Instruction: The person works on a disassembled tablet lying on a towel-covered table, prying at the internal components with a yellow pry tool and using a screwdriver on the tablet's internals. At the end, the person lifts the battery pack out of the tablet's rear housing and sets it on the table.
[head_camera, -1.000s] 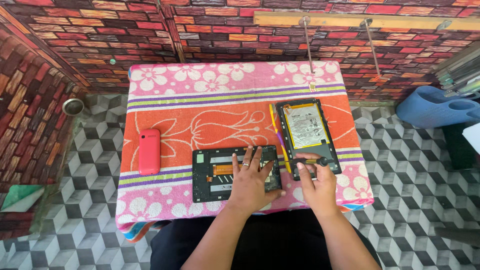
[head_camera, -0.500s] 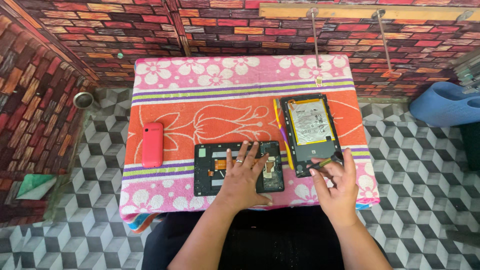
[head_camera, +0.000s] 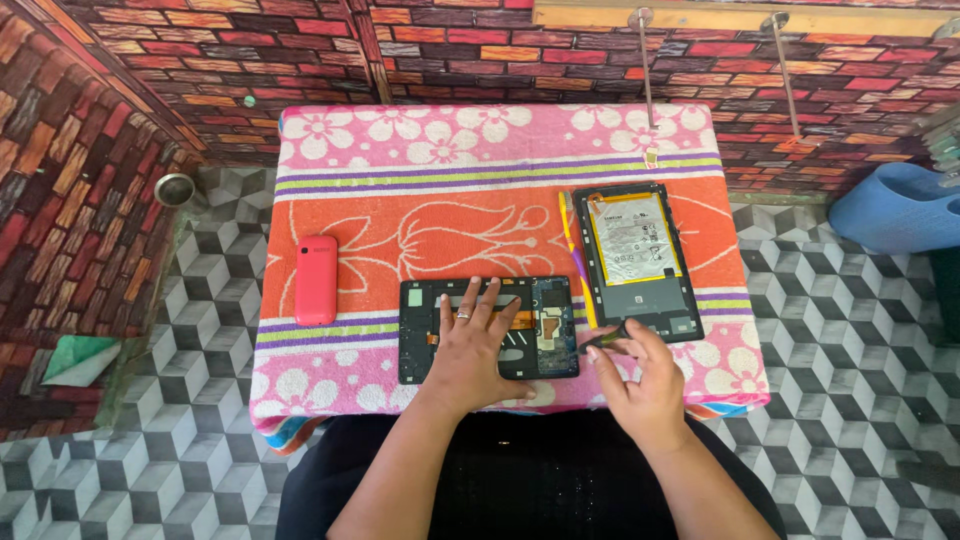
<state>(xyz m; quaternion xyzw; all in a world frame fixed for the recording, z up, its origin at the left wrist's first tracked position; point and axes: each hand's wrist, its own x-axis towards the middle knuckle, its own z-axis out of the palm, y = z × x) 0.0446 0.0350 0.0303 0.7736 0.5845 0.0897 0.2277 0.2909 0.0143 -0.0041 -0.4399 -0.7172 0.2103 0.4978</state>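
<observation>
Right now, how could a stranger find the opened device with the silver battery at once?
Start at the small table covered by a pink and orange flowered towel. On its right part lies the opened device, upright, beyond the right hand. Unlike the dark frame under the left hand, it shows a large silver battery.

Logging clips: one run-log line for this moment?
left hand: flat on black frame | right hand: holding dark tool | opened tablet | red phone
</observation>
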